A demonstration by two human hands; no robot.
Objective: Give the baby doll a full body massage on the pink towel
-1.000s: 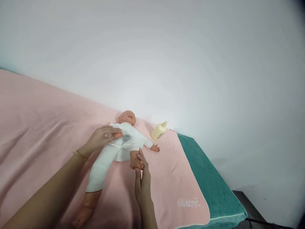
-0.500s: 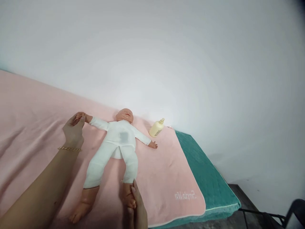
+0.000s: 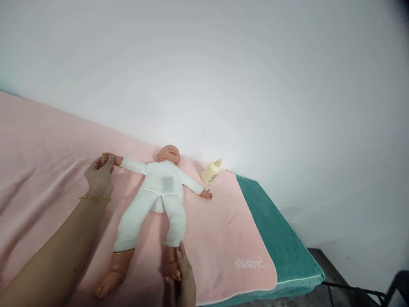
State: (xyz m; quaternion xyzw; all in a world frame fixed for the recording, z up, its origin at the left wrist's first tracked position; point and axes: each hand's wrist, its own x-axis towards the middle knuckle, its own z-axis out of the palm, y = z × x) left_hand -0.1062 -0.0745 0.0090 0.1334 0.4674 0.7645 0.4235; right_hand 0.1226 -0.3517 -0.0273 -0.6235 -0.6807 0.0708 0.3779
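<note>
A baby doll [image 3: 162, 183] with a white cloth body lies on its back on a pink sheet [image 3: 223, 238], arms spread and legs apart. My left hand [image 3: 99, 172], a gold chain bracelet at its wrist, is closed around the doll's hand on the left side. At the bottom, my right hand [image 3: 185, 273] is wrapped about the doll's foot [image 3: 171, 264] on the right, fingers along its outer side and the thumb at the sole. The doll's other foot [image 3: 113, 273] lies free on the sheet.
A pale yellow pump bottle [image 3: 211, 171] stands on the sheet beside the doll's outstretched arm, near the white wall [image 3: 255, 94]. A green mattress [image 3: 277, 230] shows past the sheet's right edge. A dark metal frame [image 3: 354, 287] is at the lower right.
The view has shifted slightly. Both hands keep their hold on the doll, and my right thumb now shows beneath the foot.
</note>
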